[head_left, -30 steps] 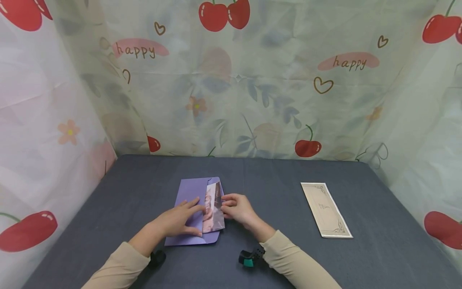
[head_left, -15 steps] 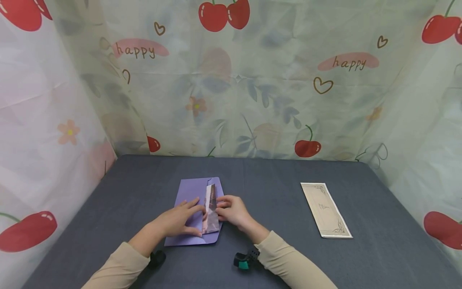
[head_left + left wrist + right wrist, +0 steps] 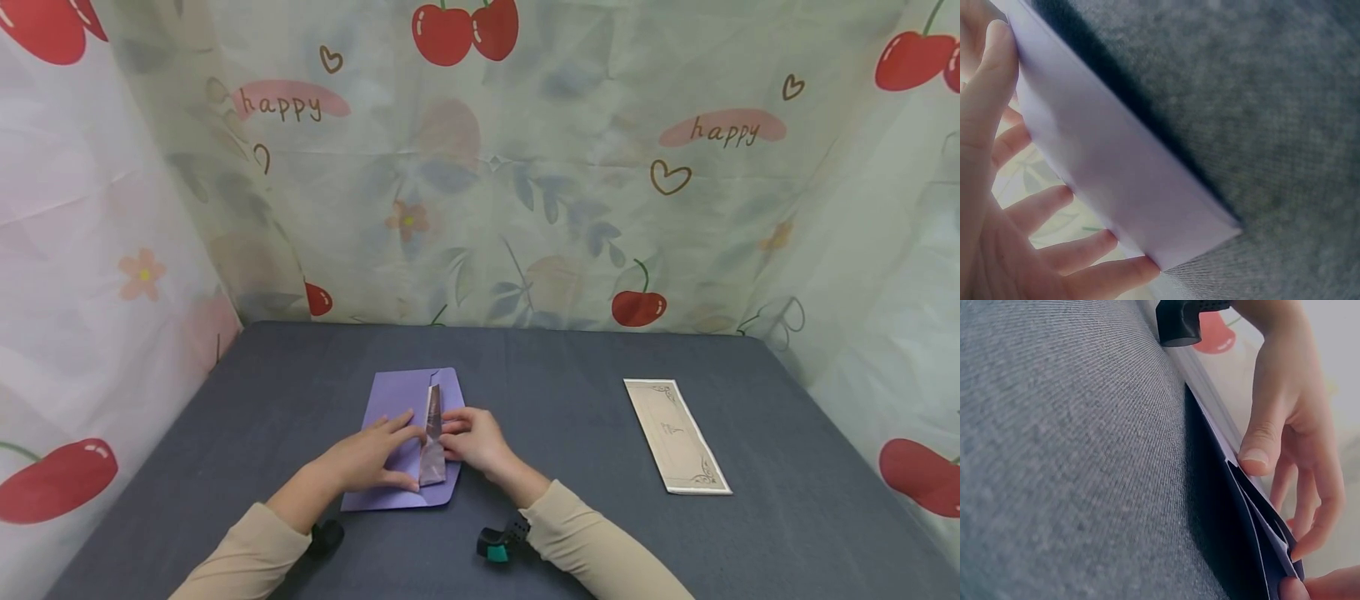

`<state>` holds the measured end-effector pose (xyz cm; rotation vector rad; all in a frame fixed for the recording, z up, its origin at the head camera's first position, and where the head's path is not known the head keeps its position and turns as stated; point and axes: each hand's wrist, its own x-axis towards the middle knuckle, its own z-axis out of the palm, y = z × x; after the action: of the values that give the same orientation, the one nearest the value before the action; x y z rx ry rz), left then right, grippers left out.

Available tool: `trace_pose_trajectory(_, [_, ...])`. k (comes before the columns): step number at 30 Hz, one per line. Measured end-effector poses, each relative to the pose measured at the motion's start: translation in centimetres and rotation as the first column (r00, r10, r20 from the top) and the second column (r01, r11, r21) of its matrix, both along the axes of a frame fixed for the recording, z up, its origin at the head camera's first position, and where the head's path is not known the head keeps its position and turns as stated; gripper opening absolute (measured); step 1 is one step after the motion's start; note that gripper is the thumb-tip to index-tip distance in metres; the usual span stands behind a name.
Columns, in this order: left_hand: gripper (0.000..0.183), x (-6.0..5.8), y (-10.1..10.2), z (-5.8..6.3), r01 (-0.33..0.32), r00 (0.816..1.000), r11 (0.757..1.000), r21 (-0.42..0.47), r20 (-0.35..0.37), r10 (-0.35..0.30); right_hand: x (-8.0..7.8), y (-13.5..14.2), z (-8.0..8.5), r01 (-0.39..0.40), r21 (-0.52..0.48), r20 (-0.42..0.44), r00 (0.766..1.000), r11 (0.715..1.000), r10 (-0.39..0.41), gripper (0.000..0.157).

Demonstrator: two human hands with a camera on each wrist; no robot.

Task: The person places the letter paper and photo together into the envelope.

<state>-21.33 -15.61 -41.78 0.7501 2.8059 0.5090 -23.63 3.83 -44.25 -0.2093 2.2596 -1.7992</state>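
Note:
A purple envelope [image 3: 397,389] lies on the dark table with its open flap to the right. My left hand [image 3: 369,458] rests spread on the envelope beside its mouth; in the left wrist view its fingertips touch the purple paper [image 3: 1104,162]. A glossy picture card [image 3: 432,468] sticks out of the mouth as a narrow strip, the rest hidden inside. At its right edge, my right hand [image 3: 480,440] pinches it between thumb and fingers. The right wrist view shows the envelope's mouth [image 3: 1260,512] gaping slightly, with a right fingertip [image 3: 1293,589] at the edge.
A cream folded card [image 3: 677,435] with ornate corners lies to the right on the dark table [image 3: 555,383]. Black wrist-worn devices [image 3: 495,543] sit under both wrists. Printed curtains [image 3: 487,208] enclose the table at the back and sides.
My right hand has moved left, sliding the picture card deeper into the envelope, so a much narrower strip shows. The left hand and envelope have stayed in place.

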Motion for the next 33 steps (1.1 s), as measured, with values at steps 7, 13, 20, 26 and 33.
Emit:
trace_pose_trajectory(7, [0.064, 0.1, 0.0, 0.1, -0.004, 1.0, 1.0, -0.001, 0.005, 0.004, 0.2, -0.6, 0.0, 0.007, -0.014, 0.003, 1.0, 1.0, -0.007, 0.034])
trace_pose_trajectory(13, [0.062, 0.0, 0.0, 0.0, 0.003, 1.0, 1.0, 0.004, 0.003, -0.003, 0.3, -1.0, -0.1, 0.006, -0.026, -0.01, 1.0, 1.0, -0.006, 0.035])
trace_pose_trajectory(20, [0.063, 0.0, -0.1, 0.0, 0.006, 1.0, 1.0, 0.01, -0.003, -0.006, 0.3, -1.3, 0.1, 0.004, -0.033, -0.013, 1.0, 0.999, -0.004, 0.034])
trace_pose_trajectory(26, [0.063, 0.2, 0.0, 0.1, 0.01, 1.0, 1.0, 0.018, -0.007, -0.01, 0.2, -1.6, -0.4, 0.004, -0.028, -0.007, 1.0, 1.0, -0.005, 0.034])
trace_pose_trajectory(33, [0.064, 0.2, 0.0, 0.2, 0.007, 1.0, 1.0, 0.02, 0.001, -0.007, 0.7, -1.9, -0.2, -0.004, -0.01, -0.014, 1.0, 1.0, 0.004, 0.034])
